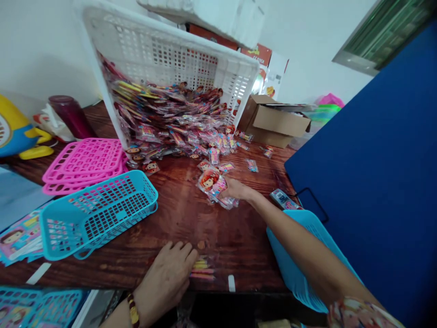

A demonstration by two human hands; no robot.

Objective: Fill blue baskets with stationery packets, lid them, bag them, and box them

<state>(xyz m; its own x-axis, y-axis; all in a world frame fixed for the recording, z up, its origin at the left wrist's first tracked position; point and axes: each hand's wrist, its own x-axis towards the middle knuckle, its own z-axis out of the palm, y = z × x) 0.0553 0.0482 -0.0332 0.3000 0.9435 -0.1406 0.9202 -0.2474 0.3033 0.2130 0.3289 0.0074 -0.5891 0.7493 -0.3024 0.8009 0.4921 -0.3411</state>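
Observation:
My right hand (235, 189) reaches across the wooden table (180, 218) and is closed on a bunch of small cellophane-wrapped cartoon packets (212, 183). My left hand (170, 275) lies at the near table edge with its fingers together, resting on a few flat packets (202, 269). A large white plastic crate (164, 59) is tipped on its side at the back, and a heap of the same packets (177, 123) spills out of it toward my right hand.
A blue mesh basket (99, 212) and pink baskets (83, 164) sit at left. Another blue basket (300, 255) hangs at the right edge under my arm. A cardboard box (273, 120), a dark bottle (70, 116) and a blue panel (375, 182) stand around.

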